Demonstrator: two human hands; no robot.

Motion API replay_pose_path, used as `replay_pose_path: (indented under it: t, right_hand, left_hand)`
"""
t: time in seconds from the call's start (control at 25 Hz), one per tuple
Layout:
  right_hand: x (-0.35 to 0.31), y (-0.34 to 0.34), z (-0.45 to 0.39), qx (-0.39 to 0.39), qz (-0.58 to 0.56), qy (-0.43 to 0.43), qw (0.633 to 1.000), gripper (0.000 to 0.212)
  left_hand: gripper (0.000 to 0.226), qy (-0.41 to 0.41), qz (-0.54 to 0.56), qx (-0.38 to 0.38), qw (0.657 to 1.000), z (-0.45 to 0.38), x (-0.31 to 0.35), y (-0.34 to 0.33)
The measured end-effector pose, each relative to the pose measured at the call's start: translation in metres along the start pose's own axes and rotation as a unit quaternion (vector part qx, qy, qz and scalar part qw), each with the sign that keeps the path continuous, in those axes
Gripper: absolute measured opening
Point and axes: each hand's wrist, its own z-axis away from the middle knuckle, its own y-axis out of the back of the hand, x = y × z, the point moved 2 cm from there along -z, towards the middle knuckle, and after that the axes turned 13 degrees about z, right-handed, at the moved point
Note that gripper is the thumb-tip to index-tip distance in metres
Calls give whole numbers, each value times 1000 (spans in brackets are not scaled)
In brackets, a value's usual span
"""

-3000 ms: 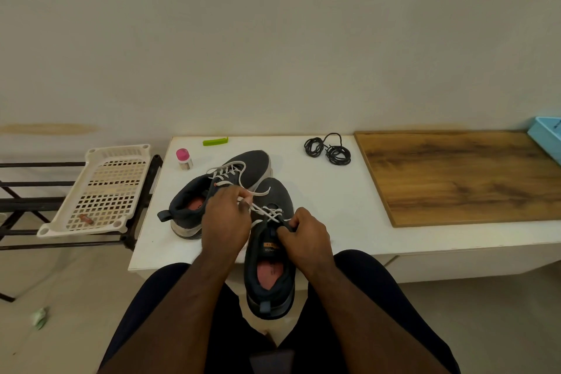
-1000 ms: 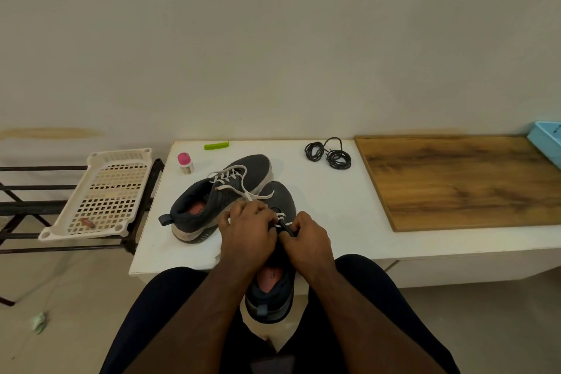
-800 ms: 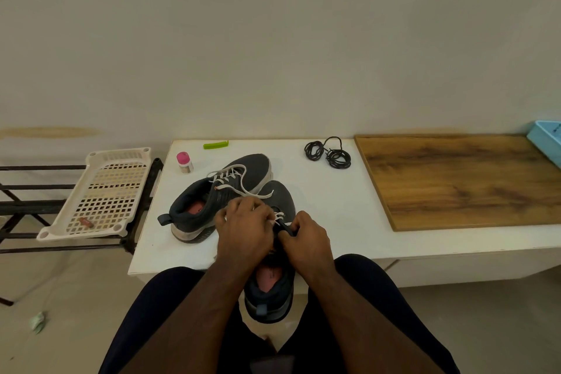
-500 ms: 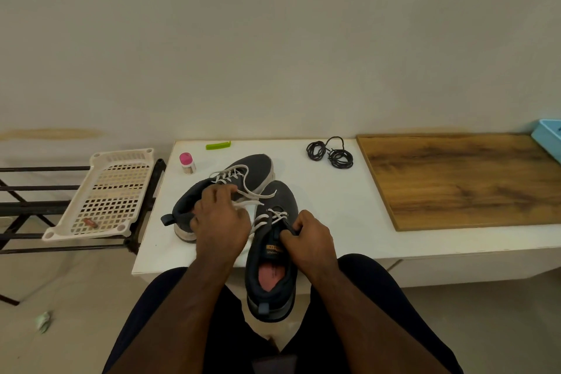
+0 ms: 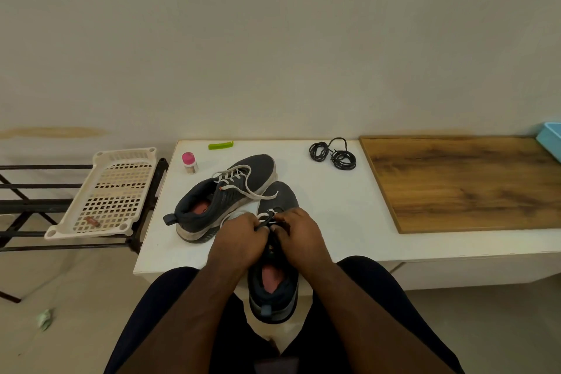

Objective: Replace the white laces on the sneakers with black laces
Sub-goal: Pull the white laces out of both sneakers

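The near sneaker [image 5: 274, 279] lies heel toward the person, half over the front edge of the surface [image 5: 334, 206], which puts its eyelets right under both hands. The left hand [image 5: 239, 240] and right hand [image 5: 299, 237] meet over its tongue, fingers curled and pinching the white lace [image 5: 267, 215] at the eyelets; judging by this, the lace is being worked out row by row, with one hand steadying the shoe. Exactly which strand each finger holds is hidden by the knuckles

Just behind and left of the near sneaker sits the second sneaker [image 5: 218, 200], white lace in place, its loose end trailing across the near one's toe, where it could snag. The black laces [image 5: 334, 156] lie coiled well behind and right of the near sneaker, untouched. A pink-capped bottle [image 5: 189, 162] and green clip [image 5: 220, 145] stand behind and left; a wooden board [image 5: 461, 182] to the right; a white tray [image 5: 106, 194] on a rack far left
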Motion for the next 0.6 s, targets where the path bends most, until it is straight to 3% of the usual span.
replay_pose_path:
  t: [0.2, 0.36, 0.52, 0.6]
  right_hand:
    - [-4, -9, -1, 23, 31, -23, 999, 16]
    - [12, -5, -2, 85, -62, -157, 982, 7]
    - [7, -9, 0, 33, -50, -41, 997, 30]
    - [5, -15, 0, 38, -22, -33, 998, 18]
  left_hand:
    - [23, 19, 23, -28, 999, -7, -2, 3]
    - [25, 34, 25, -19, 999, -8, -3, 3]
    - [23, 12, 17, -26, 999, -5, -1, 2]
    - [22, 8, 2, -21, 1000, -4, -1, 2]
